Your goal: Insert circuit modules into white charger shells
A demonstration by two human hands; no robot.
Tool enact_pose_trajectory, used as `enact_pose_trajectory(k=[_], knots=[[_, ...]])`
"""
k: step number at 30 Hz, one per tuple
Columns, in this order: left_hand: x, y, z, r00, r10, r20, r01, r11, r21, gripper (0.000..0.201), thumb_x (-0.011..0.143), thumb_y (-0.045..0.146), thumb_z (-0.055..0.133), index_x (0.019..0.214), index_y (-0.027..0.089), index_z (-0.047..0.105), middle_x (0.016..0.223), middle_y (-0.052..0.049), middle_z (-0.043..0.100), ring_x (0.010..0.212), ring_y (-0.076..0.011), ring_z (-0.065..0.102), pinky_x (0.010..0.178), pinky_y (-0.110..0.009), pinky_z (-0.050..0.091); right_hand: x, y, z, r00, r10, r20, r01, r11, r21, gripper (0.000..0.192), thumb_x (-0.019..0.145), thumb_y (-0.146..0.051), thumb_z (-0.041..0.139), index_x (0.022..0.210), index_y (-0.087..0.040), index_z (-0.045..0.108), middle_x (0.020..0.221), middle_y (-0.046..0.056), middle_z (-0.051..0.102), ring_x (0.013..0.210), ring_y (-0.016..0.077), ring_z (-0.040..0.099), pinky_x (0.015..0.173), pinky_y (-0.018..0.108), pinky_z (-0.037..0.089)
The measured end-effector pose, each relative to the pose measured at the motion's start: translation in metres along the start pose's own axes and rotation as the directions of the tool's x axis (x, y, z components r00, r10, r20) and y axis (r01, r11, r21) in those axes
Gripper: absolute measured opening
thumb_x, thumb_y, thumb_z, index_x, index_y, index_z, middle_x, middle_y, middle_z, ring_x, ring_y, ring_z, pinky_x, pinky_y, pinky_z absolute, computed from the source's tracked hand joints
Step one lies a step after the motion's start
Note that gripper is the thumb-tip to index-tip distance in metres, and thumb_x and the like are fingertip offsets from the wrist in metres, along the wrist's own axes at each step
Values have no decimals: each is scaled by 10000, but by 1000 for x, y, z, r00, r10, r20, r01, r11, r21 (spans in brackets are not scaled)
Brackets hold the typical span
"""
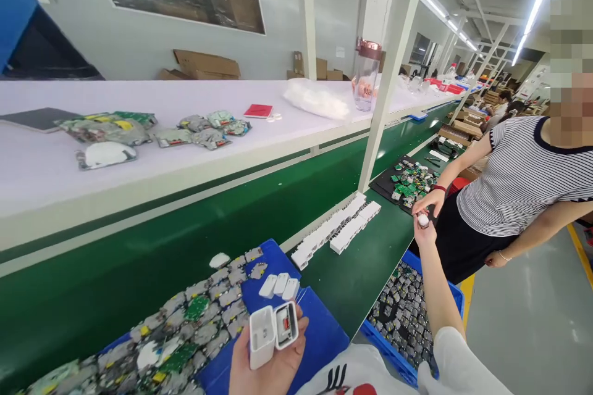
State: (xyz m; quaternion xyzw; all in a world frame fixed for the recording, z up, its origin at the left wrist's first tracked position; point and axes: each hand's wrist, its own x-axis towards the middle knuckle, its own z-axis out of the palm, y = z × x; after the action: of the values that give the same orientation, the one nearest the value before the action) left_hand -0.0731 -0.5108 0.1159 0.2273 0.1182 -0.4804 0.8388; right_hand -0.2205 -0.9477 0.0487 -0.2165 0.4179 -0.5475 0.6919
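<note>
In my left hand (282, 371) rests a small white plastic case (262, 339), its hinged half swung open; a red and dark part shows inside that half. My fingers curl around the case from below. Stretched far to the right, my right hand (425, 237) holds a small white rounded piece (423, 220), whose exact kind I cannot make out. Another person's hand (430, 200) is right above it, seemingly touching my fingers. Several white covers (280, 284) lie on the blue mat (324, 320) beyond the case.
Many circuit boards in grey wrapping (208, 315) cover the bench at left. Rows of white housings (354, 226) line the green bench (324, 284). A blue crate (393, 363) of boards stands below. The shelf (259, 154) holds a bottle (365, 77). A person in stripes (523, 160) stands right.
</note>
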Motion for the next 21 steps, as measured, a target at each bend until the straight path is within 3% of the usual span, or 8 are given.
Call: enact_pose_trajectory(k=[3,5,7,11,14,17,21], knots=[[2,-1,-6,994,-62,88,63,998,-15,426,823,320,458,1213,183,559,988,-132,676,831,-222,649,644,-297,542,-34,25,-20,996,42,81,-33,994,-105,326,920,-389,470,1127,-146,536,1062,67,600,864,149,612,726,325,540],[2,0,-8,994,-60,96,62,998,-20,382,824,330,460,1136,167,609,980,-135,680,828,-229,649,639,-301,540,-64,55,-29,980,136,148,-101,970,-219,295,919,-374,480,1068,-131,554,962,45,617,783,126,618,673,291,542],[1,-1,-8,994,-59,90,61,998,-21,347,816,341,479,1051,149,646,957,-129,687,818,-230,650,628,-293,537,-99,96,-34,935,277,221,-182,911,-370,242,906,-342,512,981,-122,579,828,14,618,674,102,608,609,261,540],[-3,-3,-6,997,-37,66,38,999,-14,326,811,362,510,987,134,663,916,-109,693,775,-214,654,603,-272,530,-171,177,-37,771,550,321,-244,721,-648,188,824,-307,613,854,-122,589,640,-22,586,525,100,588,504,253,544],[-10,-4,-4,1000,-6,0,6,1000,-3,332,822,373,513,986,125,661,885,-100,699,744,-207,659,580,-266,526,-204,215,-34,660,660,359,-199,615,-763,214,780,-357,614,828,-151,577,629,-16,588,531,131,618,523,289,572],[-17,-3,1,997,22,-69,-23,1000,-11,361,861,373,456,986,101,657,851,-99,703,726,-197,661,577,-264,525,-213,229,-30,558,722,409,-97,546,-832,249,756,-373,592,889,-162,585,706,3,626,611,155,656,627,327,587],[-24,1,5,995,39,-90,-44,998,-53,449,894,406,373,976,66,655,813,-103,699,673,-178,651,534,-252,510,-206,229,-34,442,760,476,128,472,-872,464,534,-165,733,986,-158,625,854,29,676,715,186,664,702,342,569]])
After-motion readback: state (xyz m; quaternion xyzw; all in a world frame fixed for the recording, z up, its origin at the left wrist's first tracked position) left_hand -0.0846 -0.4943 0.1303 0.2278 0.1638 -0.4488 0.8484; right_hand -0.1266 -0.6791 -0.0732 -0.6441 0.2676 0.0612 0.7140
